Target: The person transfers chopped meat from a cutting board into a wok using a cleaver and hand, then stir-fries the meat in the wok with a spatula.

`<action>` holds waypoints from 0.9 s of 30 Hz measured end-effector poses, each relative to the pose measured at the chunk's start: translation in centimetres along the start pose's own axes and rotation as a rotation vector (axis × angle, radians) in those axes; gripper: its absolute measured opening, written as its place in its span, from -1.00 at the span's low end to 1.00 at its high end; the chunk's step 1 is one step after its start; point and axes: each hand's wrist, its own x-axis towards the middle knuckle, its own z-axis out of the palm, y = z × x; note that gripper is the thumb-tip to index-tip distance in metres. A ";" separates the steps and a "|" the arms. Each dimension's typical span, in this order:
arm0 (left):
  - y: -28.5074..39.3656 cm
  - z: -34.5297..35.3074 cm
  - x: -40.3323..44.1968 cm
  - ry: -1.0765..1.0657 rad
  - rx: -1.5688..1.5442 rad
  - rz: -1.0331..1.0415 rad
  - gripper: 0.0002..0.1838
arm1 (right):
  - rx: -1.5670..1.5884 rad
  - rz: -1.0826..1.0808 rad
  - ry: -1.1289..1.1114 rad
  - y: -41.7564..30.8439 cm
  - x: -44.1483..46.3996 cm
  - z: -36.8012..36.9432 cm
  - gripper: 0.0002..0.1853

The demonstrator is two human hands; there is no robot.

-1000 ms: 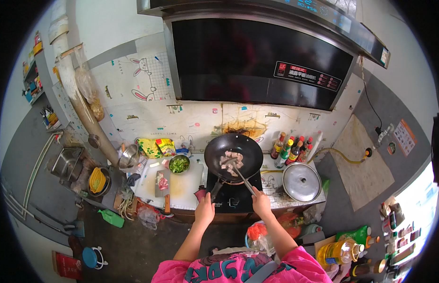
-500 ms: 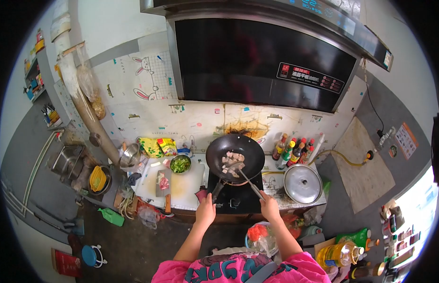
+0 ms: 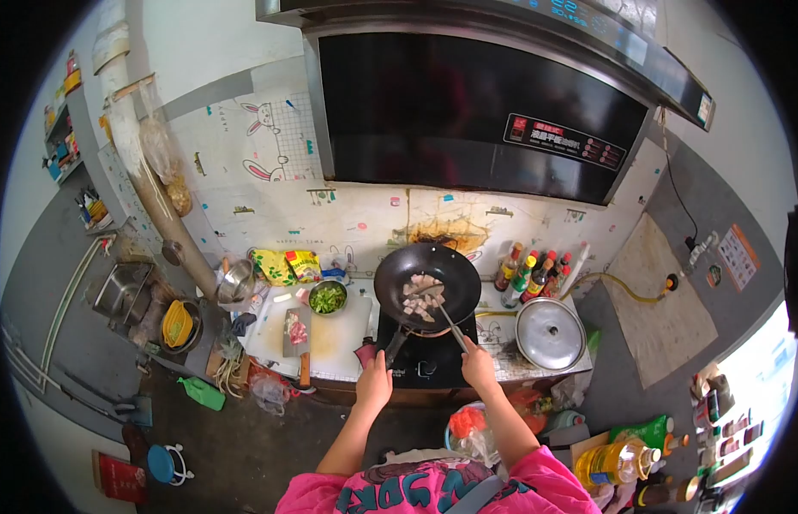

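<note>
Since half a second ago, the left hand point(image 3: 375, 382) and the wok point(image 3: 403, 272) have kept their places, while the right hand point(image 3: 479, 370) has shifted left and slightly up in the view; the spatula point(image 3: 453, 327) now stands more upright across the wok's near rim, and the meat pieces point(image 3: 418, 306) lie in a slightly changed arrangement.

The left hand is closed around the wok handle point(image 3: 397, 346), with the wok ahead of it and a little to its right. The meat pieces sit in the bottom of the wok, well beyond both hands, with the spatula's blade among them. The right hand is wrapped around the near end of the spatula, so the pieces lie forward and to the left of that grip.

Counted from the left: one green jug point(image 3: 203, 393) on the floor; one cutting board point(image 3: 341, 338), bearing one cleaver point(image 3: 304, 368) with raw meat point(image 3: 296, 328) on its blade, and one bowl of chopped greens point(image 3: 328, 298); two yellow packets point(image 3: 287, 266) behind these; one wok and one spatula, the meat pieces too overlapped to count; at least four bottles point(image 3: 534, 278) against the wall; one lid point(image 3: 551, 336) in front of them
</note>
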 end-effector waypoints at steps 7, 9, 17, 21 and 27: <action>0.0 0.0 0.0 0.006 -0.006 0.011 -0.50 | 0.042 -0.069 0.068 1.1 -0.7 -2.2 -0.56; 0.0 -0.1 0.1 0.001 -0.003 0.005 -0.50 | 0.015 -0.068 0.088 1.1 -1.3 -3.5 -0.57; 0.0 0.0 0.1 0.001 0.016 0.024 -0.49 | -0.092 -0.076 0.062 1.6 -2.6 -4.1 -0.54; 0.1 -0.1 0.1 -0.027 0.015 0.003 -0.48 | -0.046 0.024 -0.048 0.7 -2.0 -3.6 -0.54; 0.3 -0.6 0.2 -0.049 0.008 -0.013 -0.48 | 0.029 -0.014 0.056 0.2 -2.9 -5.4 -0.56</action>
